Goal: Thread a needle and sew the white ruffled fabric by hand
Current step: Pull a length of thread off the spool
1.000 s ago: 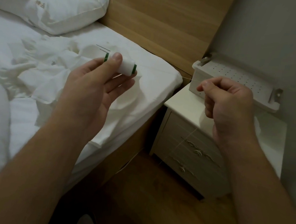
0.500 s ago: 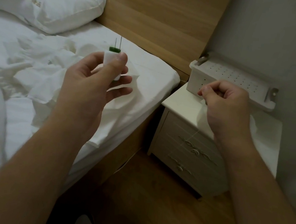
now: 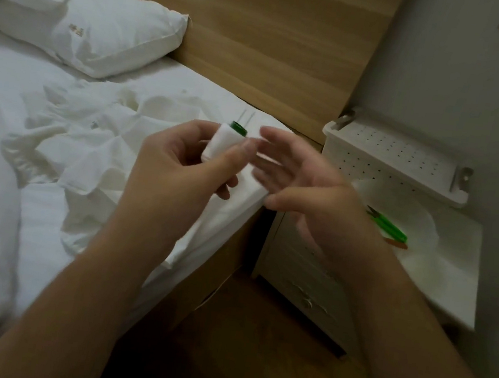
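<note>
My left hand (image 3: 178,163) grips a white thread spool (image 3: 221,142) with a green end, held nearly upright over the bed's edge. Two thin needles (image 3: 248,117) stick up from its top. My right hand (image 3: 299,182) is right beside the spool, blurred, fingers spread and straight, fingertips near the spool's top; it holds nothing that I can make out. The white ruffled fabric (image 3: 83,141) lies crumpled on the bed behind my left hand. No thread is visible.
A white bedside cabinet (image 3: 439,277) stands at right with a perforated white tray (image 3: 398,154), a sheet of white paper and green snips (image 3: 388,224) on top. Pillows (image 3: 113,34) lie at the wooden headboard (image 3: 261,38). Wooden floor lies below.
My right hand has opened from a fist and swung left from above the cabinet to the spool. The view has shifted, and the green snips on the cabinet now show.
</note>
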### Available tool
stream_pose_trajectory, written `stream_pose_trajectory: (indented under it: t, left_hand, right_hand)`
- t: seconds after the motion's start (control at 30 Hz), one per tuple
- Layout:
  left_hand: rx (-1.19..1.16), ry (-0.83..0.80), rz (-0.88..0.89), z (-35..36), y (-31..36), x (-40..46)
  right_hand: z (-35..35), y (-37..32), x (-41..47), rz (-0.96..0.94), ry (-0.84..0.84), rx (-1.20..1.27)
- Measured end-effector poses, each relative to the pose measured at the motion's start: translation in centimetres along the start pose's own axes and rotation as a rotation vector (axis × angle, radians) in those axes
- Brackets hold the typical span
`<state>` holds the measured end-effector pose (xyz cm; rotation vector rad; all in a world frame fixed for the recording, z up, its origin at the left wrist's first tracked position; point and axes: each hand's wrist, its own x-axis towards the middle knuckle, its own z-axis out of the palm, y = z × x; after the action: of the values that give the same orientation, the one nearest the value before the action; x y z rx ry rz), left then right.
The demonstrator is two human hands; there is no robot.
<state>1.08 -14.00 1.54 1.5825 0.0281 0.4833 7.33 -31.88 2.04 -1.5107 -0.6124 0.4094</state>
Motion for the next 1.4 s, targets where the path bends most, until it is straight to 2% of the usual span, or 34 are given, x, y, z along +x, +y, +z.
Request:
stream_pose_trajectory:
  t: [0.1, 0.23, 0.47, 0.63, 0.8, 0.97, 1.17, 1.27, 1.4]
  left_hand:
    - [0.141, -0.051, 0.074, 0.1, 0.2, -0.3]
    - [0.227, -0.051, 0.107, -0.1, 0.3, -0.2]
    - [0.175, 0.036, 0.02, -0.4, 0.1, 0.1]
    - [-0.111, 0.047, -0.135, -1.0, -0.1, 0.5]
    - [-0.359, 0.073, -0.262, -1.3, 0.4, 0.8]
    - [-0.355, 0.142, -0.204, -1.0, 0.4, 0.6]
    - [0.113, 0.228, -0.032, -0.9, -0.2, 0.6]
    - [0.104, 0.202, -0.061, -1.3, 0.0, 0.6]
    - [-0.092, 0.194, -0.152, -1.6, 0.4, 0.8]
  right_hand:
    - [0.9, -0.2, 0.2, 0.036, -0.058, -0.147]
    - [0.7, -0.5, 0.1, 0.066, 0.002, -0.319]
    - [0.5, -0.8, 0.1, -0.001, 0.12, -0.156]
    - [-0.1, -0.7, 0.1, -0.017, 0.212, 0.056]
    - [-0.8, -0.4, 0.2, 0.008, 0.337, 0.124]
    - [-1.4, -0.6, 0.0, -0.001, 0.406, 0.107]
    - [-1.9, -0.9, -0.1, -0.061, 0.418, 0.211]
    - [-2.6, -1.0, -0.2, -0.072, 0.481, 0.258]
    - [-3.3, -0.6, -0.2, -0.043, 0.574, 0.251]
